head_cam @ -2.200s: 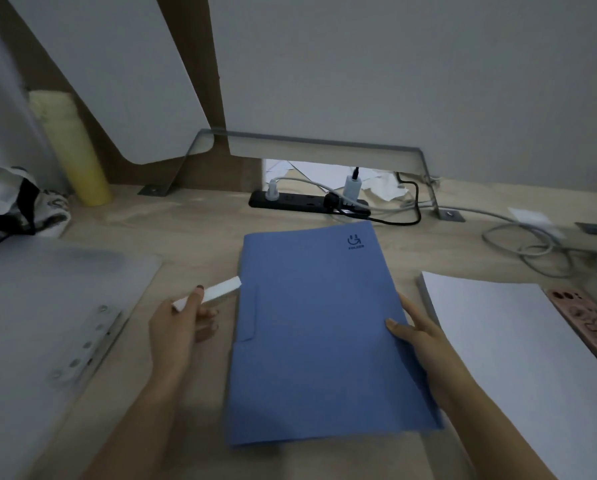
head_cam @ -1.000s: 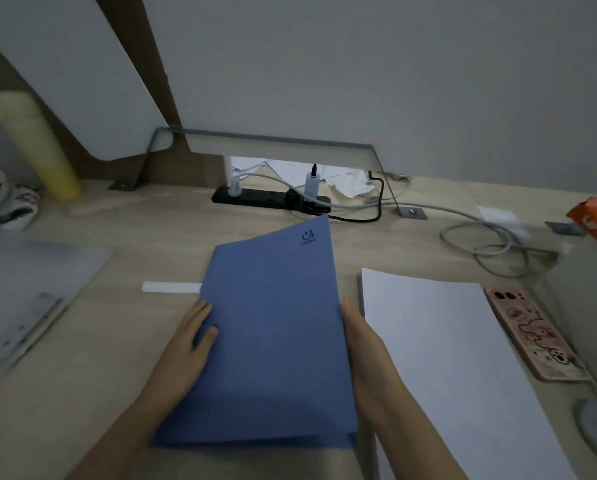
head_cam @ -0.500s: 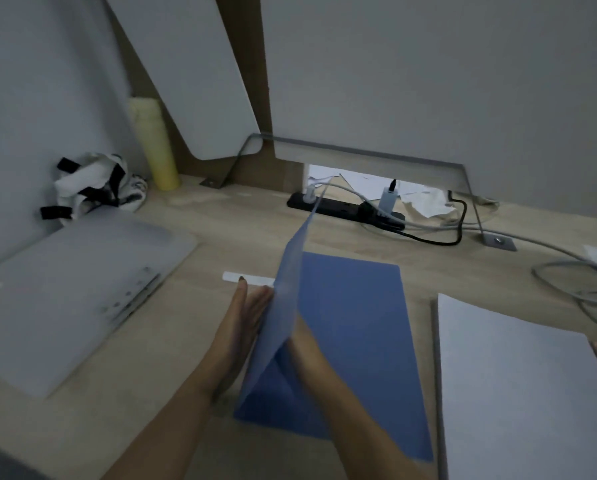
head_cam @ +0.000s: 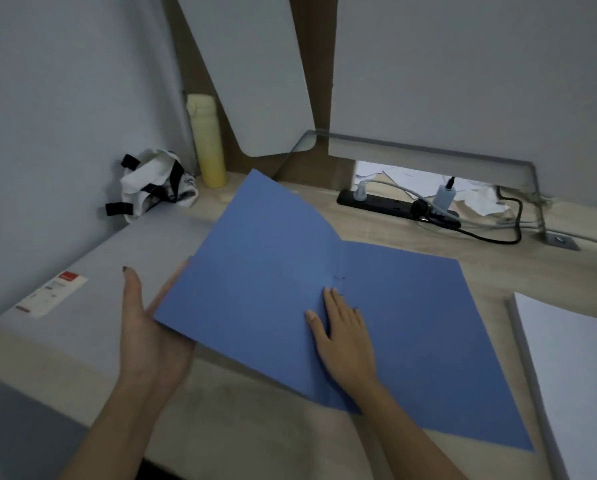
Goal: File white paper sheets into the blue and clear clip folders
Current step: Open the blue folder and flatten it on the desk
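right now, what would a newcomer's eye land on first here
The open blue folder at mid-desk: the right hand lies flat near its crease, and the left hand props up the raised left cover. Next, the white paper stack at the right edge and the yellow bottle standing at the back left.

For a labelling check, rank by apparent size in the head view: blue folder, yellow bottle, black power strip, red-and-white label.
1. blue folder, by far the largest.
2. yellow bottle and black power strip: similar, so unranked.
3. red-and-white label, slightly smaller, though nearer the camera.
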